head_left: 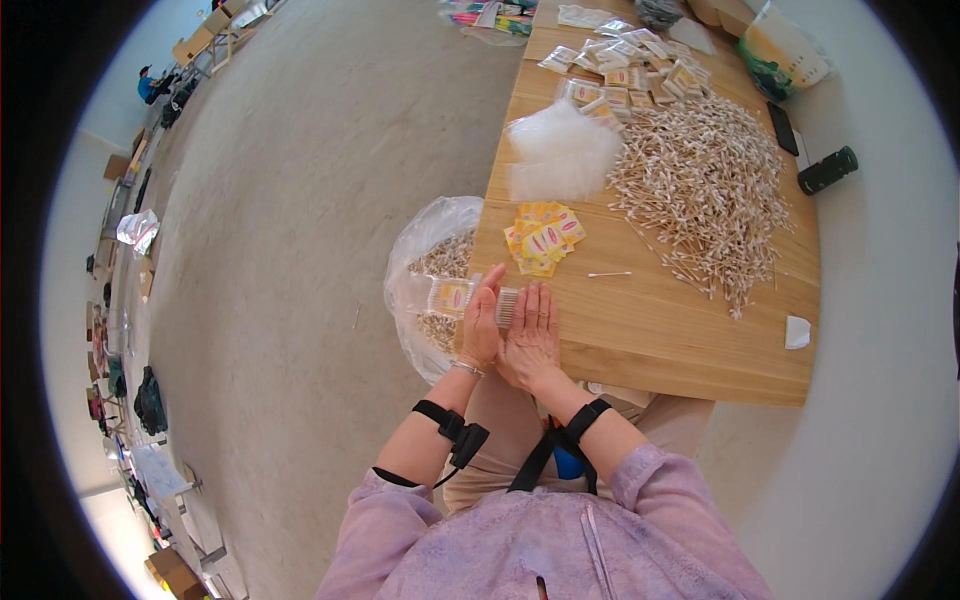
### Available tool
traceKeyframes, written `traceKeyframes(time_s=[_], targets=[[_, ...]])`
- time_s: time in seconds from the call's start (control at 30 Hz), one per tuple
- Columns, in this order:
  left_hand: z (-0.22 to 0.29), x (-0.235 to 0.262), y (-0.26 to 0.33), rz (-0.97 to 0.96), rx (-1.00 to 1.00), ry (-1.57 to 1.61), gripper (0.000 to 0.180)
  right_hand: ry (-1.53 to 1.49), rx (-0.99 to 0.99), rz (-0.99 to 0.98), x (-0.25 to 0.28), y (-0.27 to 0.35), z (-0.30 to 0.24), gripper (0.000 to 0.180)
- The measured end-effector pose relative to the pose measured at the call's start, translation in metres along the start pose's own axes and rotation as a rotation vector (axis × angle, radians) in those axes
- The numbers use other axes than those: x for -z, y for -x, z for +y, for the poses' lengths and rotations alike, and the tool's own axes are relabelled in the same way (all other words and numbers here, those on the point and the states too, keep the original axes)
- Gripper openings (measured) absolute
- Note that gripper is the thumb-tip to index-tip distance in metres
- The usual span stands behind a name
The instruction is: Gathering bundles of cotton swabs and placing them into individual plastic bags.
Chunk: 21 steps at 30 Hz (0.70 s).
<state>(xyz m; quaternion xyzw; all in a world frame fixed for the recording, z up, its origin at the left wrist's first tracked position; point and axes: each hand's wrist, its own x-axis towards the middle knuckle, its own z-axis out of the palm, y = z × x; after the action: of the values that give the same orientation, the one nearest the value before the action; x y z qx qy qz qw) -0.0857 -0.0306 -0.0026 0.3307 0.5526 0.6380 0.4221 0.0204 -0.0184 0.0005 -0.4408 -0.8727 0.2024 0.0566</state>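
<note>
1. The small clear packet of cotton swabs (470,297) sits at the near left corner of the wooden surface (690,345), partly over its edge, pressed between the two hands.
2. The left hand (482,322) stands edgewise against the packet, fingers up, seemingly to square the swabs inside; the right hand (532,335) lies flat beside it, palm down, steadying the packet's end. The hands are together, clamped on the packet.
3. A stack of yellow label cards (543,238) lies just beyond the hands, within easy reach.
4. One loose swab (609,274) lies alone near the cards.
5. A big heap of loose swabs (705,190) spreads across the middle, with clear empty bags (562,152) beside it.
6. Filled packets (625,62) gather at the far end.
7. A plastic sack of swabs (432,270) stands on the floor by the corner.
</note>
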Motion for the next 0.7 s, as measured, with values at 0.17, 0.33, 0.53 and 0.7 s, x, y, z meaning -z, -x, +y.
traceKeyframes(time_s=[0.17, 0.33, 0.53, 0.7], targets=[[-0.001, 0.002, 0.001, 0.031, 0.017, 0.001, 0.052, -0.025, 0.028, -0.009, -0.003, 0.001, -0.001, 0.085], [0.02, 0.012, -0.002, -0.017, -0.06, -0.384, 0.045, -0.01, 0.004, -0.017, -0.007, -0.005, -0.01, 0.083], [0.013, 0.077, -0.012, 0.167, -0.26, -1.11, 0.044, -0.008, -0.043, -0.023, -0.006, -0.011, -0.02, 0.085], [-0.022, 0.11, -0.027, 0.191, -0.198, -1.093, 0.047, -0.011, 0.005, -0.011, -0.007, -0.014, -0.032, 0.088]])
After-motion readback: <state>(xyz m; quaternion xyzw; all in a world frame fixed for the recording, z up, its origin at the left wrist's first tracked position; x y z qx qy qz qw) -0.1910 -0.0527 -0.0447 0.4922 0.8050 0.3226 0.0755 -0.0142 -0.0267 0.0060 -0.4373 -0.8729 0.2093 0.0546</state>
